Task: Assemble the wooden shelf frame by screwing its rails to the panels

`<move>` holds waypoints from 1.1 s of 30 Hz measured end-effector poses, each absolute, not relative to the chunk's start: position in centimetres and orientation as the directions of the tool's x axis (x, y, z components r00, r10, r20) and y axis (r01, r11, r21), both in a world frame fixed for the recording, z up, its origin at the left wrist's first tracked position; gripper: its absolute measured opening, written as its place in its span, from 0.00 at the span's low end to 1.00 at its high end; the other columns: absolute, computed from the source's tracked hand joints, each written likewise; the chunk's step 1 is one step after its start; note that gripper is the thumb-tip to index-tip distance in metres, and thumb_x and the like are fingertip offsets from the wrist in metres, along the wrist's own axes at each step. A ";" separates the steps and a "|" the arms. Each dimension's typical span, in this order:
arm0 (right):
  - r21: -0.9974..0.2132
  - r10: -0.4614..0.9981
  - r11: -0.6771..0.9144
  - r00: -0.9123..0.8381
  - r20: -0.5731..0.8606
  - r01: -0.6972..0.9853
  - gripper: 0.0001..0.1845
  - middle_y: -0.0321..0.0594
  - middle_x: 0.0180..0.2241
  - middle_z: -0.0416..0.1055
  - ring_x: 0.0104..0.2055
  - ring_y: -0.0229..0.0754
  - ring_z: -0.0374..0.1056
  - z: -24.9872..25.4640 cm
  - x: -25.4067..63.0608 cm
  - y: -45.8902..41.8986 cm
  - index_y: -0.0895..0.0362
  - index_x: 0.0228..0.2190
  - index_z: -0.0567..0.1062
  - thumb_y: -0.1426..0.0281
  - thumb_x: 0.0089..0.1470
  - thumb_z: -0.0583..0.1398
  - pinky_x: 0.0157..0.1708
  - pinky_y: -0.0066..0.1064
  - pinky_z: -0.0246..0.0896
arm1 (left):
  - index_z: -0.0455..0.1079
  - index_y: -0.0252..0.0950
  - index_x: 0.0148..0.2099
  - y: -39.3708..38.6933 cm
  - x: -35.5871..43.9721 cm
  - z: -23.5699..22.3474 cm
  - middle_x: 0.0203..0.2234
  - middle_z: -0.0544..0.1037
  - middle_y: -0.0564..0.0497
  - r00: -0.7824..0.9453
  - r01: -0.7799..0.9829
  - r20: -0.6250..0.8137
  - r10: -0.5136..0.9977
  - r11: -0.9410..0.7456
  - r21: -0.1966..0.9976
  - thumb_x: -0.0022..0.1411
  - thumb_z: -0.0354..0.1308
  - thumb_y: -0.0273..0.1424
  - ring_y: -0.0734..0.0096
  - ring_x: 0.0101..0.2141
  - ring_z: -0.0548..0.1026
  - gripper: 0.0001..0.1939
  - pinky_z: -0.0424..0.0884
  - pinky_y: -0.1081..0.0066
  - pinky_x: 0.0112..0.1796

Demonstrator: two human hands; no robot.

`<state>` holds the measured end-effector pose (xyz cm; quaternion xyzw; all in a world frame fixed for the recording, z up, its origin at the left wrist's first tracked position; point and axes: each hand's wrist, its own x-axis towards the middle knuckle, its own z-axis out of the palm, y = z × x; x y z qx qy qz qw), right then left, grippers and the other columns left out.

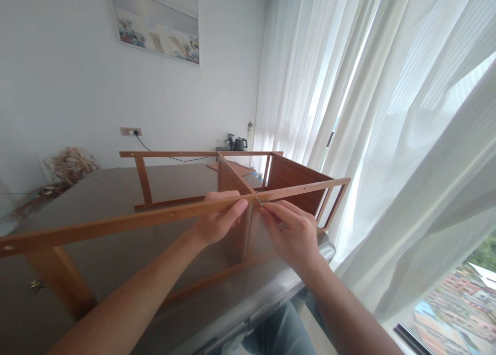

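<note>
A brown wooden shelf frame (155, 218) lies on its side on a dark glossy table (96, 189). My left hand (219, 218) is closed around the frame's near top rail, just left of the middle divider panel (232, 182). My right hand (289, 231) pinches a small metal screw or tool (258, 202) against the same rail, its tip at the spot where the divider meets the rail. The two hands almost touch.
A bundle of dried plants (65, 169) lies at the table's far left. A kettle (240, 143) stands on a low unit by the back wall, under a cable from a wall socket (130, 132). White curtains (387, 138) hang along the right side. A painting (158, 21) hangs above.
</note>
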<state>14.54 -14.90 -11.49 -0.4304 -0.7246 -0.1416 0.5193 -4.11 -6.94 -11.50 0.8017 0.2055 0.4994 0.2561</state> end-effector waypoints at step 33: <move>-0.361 0.579 0.609 -0.084 0.811 0.706 0.12 0.36 0.23 0.73 0.24 0.37 0.69 -10.7 14.3 -15.3 0.54 0.35 0.83 0.70 0.66 0.59 0.26 0.29 0.65 | 0.67 0.37 0.21 -6.9 -3.8 -12.1 0.15 0.71 0.54 0.376 0.015 0.670 0.640 -0.728 0.686 0.72 0.53 0.39 0.75 0.19 0.70 0.26 0.65 0.71 0.25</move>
